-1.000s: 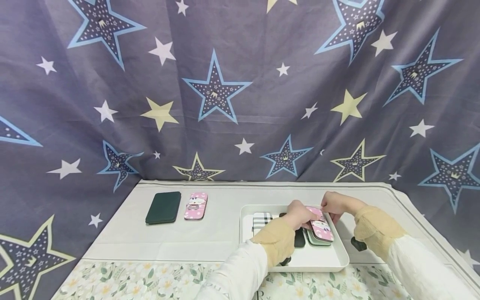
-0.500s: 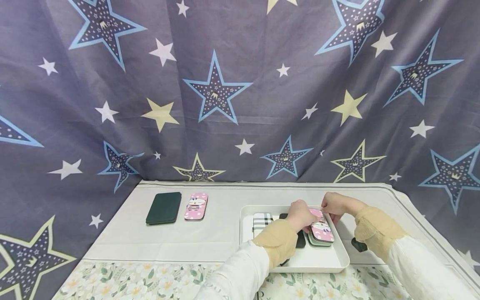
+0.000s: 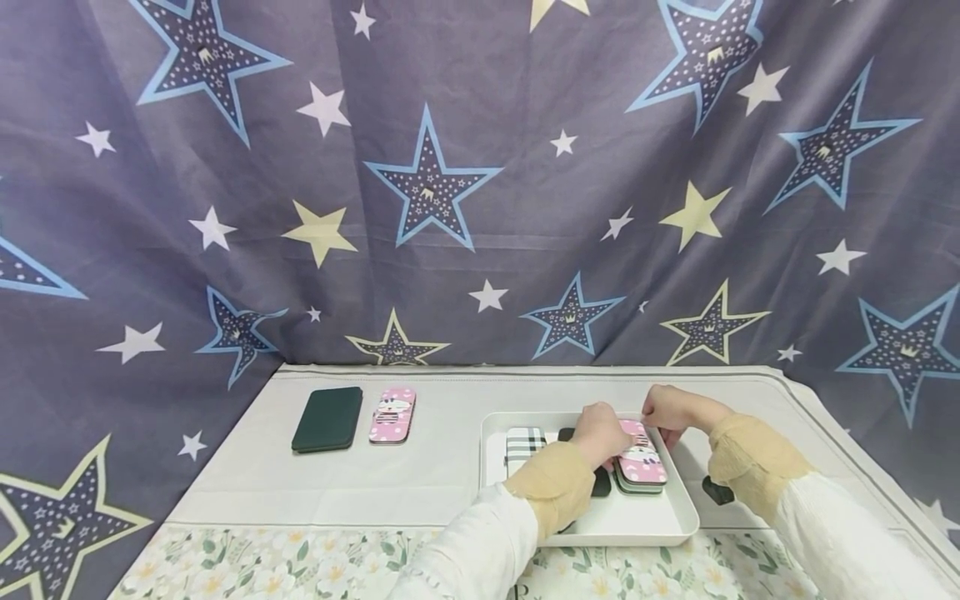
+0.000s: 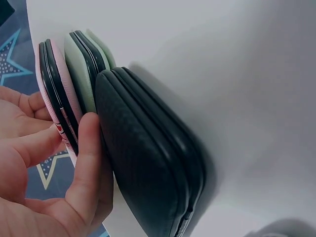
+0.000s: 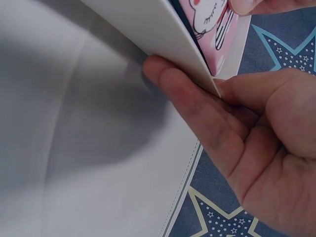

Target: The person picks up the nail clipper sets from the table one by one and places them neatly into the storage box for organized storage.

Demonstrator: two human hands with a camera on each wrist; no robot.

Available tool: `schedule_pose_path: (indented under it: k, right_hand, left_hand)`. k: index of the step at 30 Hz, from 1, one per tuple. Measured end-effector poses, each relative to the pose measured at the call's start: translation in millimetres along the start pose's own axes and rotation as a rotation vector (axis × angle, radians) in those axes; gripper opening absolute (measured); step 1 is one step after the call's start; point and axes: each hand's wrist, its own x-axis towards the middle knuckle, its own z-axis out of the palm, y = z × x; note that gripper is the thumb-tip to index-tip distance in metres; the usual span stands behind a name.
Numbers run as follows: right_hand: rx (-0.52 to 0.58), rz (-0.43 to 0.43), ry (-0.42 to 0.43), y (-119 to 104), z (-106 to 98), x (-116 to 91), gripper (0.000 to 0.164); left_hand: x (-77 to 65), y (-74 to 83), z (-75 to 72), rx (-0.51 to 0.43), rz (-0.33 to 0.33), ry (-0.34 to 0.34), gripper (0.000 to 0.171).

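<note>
In the head view, a pink cat-print clamshell case (image 3: 643,468) lies over a pale green case (image 3: 639,488) at the right end of a white tray (image 3: 600,540). My left hand (image 3: 597,435) pinches the pink case by its edge; the left wrist view has the thumb on its face and a finger (image 4: 89,133) at its underside. Beside that finger is a black textured case (image 4: 143,148), partly covered by my hand in the head view. My right hand (image 5: 237,123) grips the tray's far right corner, thumb inside the rim and fingers along the outer wall.
A white plaid case (image 3: 523,443) lies in the tray's left part, partly behind my left forearm. Farther left on the table are a dark green case (image 3: 327,419) and another pink cat-print case (image 3: 392,415). A star-patterned curtain (image 3: 480,208) hangs behind the table.
The pink case under my left hand has turned slightly and sits more squarely over the green one. My left hand has shifted slightly; the right hand keeps its hold on the tray.
</note>
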Motion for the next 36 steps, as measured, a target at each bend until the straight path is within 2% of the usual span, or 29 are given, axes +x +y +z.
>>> schedule_pose_path:
  k: [7, 11, 24, 26, 31, 36]
  right_hand:
    - [-0.006, -0.005, -0.004, -1.1, -0.8, -0.7, 0.023]
    - [-0.004, 0.012, -0.001, -1.8, -0.6, -1.6, 0.023]
    - [-0.012, 0.013, 0.008, -2.4, 0.1, -0.3, 0.022]
    - [-0.015, 0.012, 0.010, -2.0, 0.3, -0.3, 0.023]
    - [-0.011, 0.018, 0.013, -2.0, 0.6, -0.7, 0.019]
    - [0.014, 0.038, -0.001, -3.7, 0.2, -1.9, 0.017]
  left_hand:
    - [-3.6, -1.0, -4.3, -0.047, 0.012, -0.044, 0.017]
    - [-6.5, -0.8, -9.4, -0.040, 0.034, -0.061, 0.013]
    - [-16.9, -3.3, -29.7, 0.030, 0.097, -0.102, 0.022]
    - [-19.1, -2.1, -33.1, 0.046, 0.105, -0.110, 0.029]
    - [-26.9, 4.0, -43.4, 0.129, 0.163, -0.102, 0.068]
    - [-37.1, 9.8, -56.9, 0.111, 0.225, -0.087, 0.081]
